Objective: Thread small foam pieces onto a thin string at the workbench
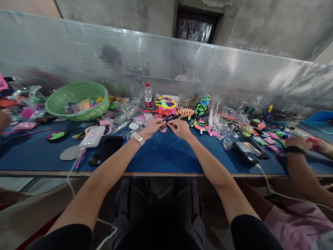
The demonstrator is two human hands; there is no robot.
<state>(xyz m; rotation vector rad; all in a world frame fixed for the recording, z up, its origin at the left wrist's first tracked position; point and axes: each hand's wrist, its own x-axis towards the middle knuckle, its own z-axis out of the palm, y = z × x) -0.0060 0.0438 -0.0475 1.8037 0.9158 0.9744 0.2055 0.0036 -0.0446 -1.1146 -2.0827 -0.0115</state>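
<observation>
- Head view: slim, dark, stick-like piece (174, 118) is pinched by left hand (155, 127) and right hand (180, 128).
- Its long axis is slanted crosswise, nearer the right hand.

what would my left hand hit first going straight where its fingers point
The left hand would probably meet the small dark piece close by it, then the right hand; depth there is unclear.
</observation>
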